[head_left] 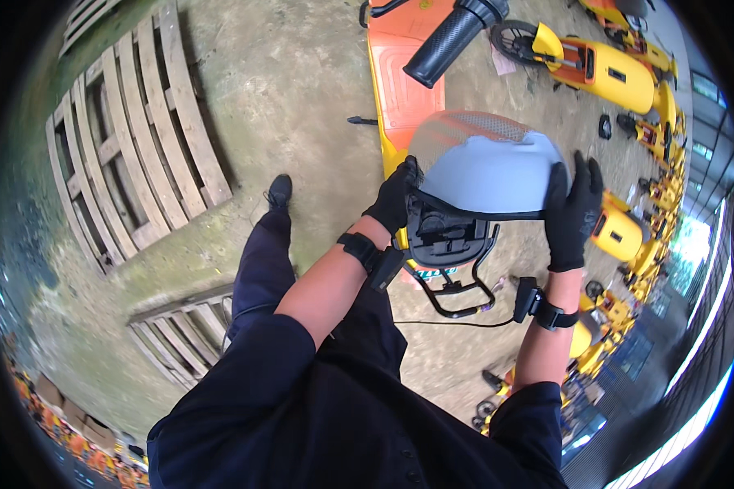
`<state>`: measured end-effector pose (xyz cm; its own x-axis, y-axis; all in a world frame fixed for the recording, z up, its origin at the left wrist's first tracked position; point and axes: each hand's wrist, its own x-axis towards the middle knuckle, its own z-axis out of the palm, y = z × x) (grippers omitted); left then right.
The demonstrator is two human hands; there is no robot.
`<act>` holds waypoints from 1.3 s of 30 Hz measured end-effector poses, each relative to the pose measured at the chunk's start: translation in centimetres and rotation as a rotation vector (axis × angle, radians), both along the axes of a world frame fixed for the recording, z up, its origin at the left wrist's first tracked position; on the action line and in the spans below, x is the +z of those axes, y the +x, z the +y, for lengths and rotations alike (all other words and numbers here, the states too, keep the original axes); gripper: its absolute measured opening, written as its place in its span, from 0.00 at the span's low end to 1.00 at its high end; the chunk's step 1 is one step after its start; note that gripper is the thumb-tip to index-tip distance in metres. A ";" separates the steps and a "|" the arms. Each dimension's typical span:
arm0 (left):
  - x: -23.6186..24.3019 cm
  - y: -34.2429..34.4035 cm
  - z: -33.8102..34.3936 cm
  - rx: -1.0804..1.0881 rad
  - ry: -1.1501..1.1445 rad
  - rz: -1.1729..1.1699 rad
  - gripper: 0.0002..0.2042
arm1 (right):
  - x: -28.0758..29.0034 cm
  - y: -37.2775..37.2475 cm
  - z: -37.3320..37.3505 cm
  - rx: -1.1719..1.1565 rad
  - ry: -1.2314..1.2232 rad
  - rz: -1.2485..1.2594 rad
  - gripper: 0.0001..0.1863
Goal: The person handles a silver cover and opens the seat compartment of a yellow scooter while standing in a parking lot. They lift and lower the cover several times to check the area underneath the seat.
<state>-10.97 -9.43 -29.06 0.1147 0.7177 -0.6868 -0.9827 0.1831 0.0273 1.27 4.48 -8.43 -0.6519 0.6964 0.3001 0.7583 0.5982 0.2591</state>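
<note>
Both my hands wear black gloves. My left hand (pixel 395 194) grips the left edge of a grey-blue seat (pixel 492 174) with a mesh-patterned patch. My right hand (pixel 573 204) touches the seat's right side, its fingers stretched out and apart. Under the seat is a black moulded base (pixel 443 238) with a tubular frame (pixel 465 310) at the rear of an orange-and-yellow scooter (pixel 402 98). A black handlebar grip (pixel 432 53) juts over the scooter's deck.
Wooden pallets (pixel 171 122) lie on the concrete floor at left, another (pixel 179 334) beside my legs. A long row of yellow scooters (pixel 616 77) curves along the right, before a metal-framed wall (pixel 705 342). More orange items and cardboard (pixel 73 411) are at the lower left.
</note>
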 end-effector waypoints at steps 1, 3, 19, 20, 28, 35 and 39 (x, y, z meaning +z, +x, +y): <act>1.4 -0.5 0.2 0.066 0.004 -0.077 0.16 | -0.8 0.0 0.3 0.175 -0.175 0.121 0.15; 0.8 -0.1 -0.7 0.169 0.004 -0.133 0.17 | -2.4 -1.1 0.5 0.114 -0.440 0.502 0.13; 5.1 -2.7 1.8 -0.628 -0.352 1.945 0.16 | -3.6 -5.7 4.4 0.163 -0.218 0.376 0.22; 6.0 -3.5 2.2 -0.788 -0.273 1.917 0.15 | -3.5 -5.6 5.0 0.174 -0.172 0.351 0.23; 5.3 -3.5 -0.2 -0.819 0.020 1.859 0.19 | -4.0 -6.3 4.5 0.166 -0.115 0.386 0.20; 5.9 -4.6 1.0 -0.704 -0.185 1.220 0.17 | -5.2 -9.0 5.5 0.106 -0.150 0.471 0.23; 12.8 -0.7 0.8 -0.675 0.177 1.484 0.15 | -5.3 -6.6 5.7 0.211 -0.350 1.030 0.16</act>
